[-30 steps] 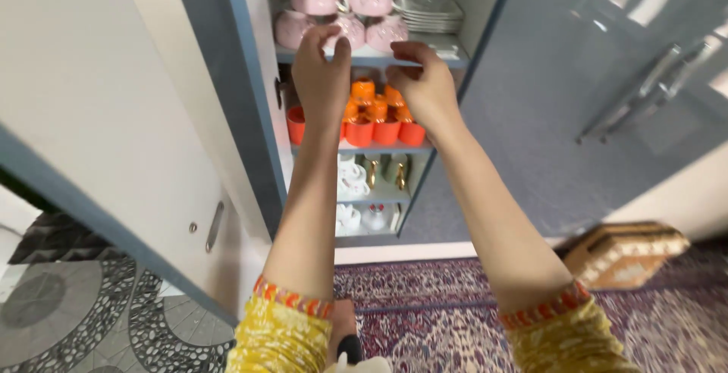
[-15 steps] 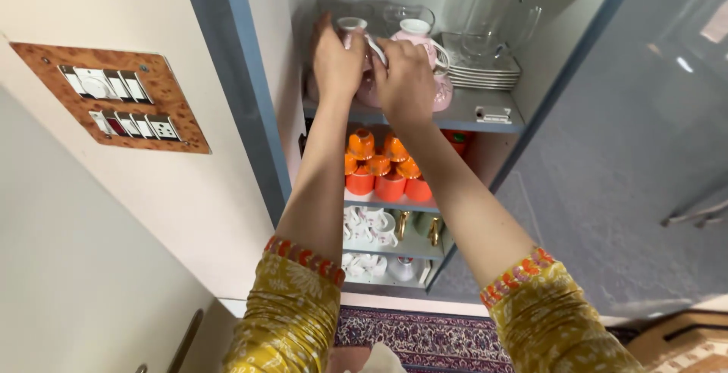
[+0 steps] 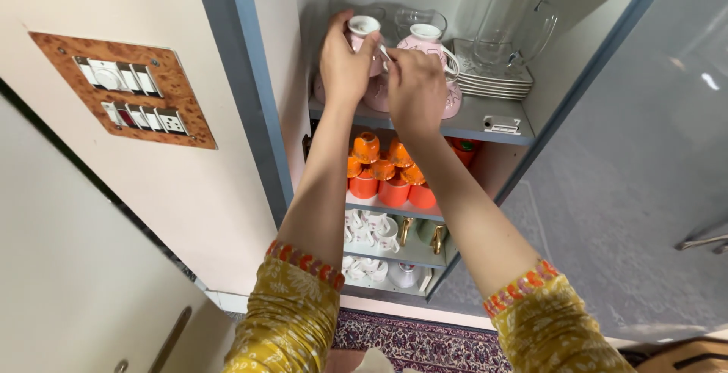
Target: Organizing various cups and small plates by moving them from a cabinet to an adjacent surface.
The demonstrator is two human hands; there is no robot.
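Okay, both my hands are up at the top cupboard shelf (image 3: 485,119). My left hand (image 3: 343,66) is wrapped around an upturned pink cup (image 3: 362,33) on the cup stack, fingers closed on its left side. My right hand (image 3: 413,89) pinches narrow at that cup's right, apparently at the handle. Second pink cup (image 3: 426,41) sits just right; glass jug (image 3: 516,20) and plates (image 3: 497,85) stand further right.

mustard-yellow patterned sleeves (image 3: 292,320) pushed up both forearms, each cuff edged with an orange-red embroidered band (image 3: 519,288).
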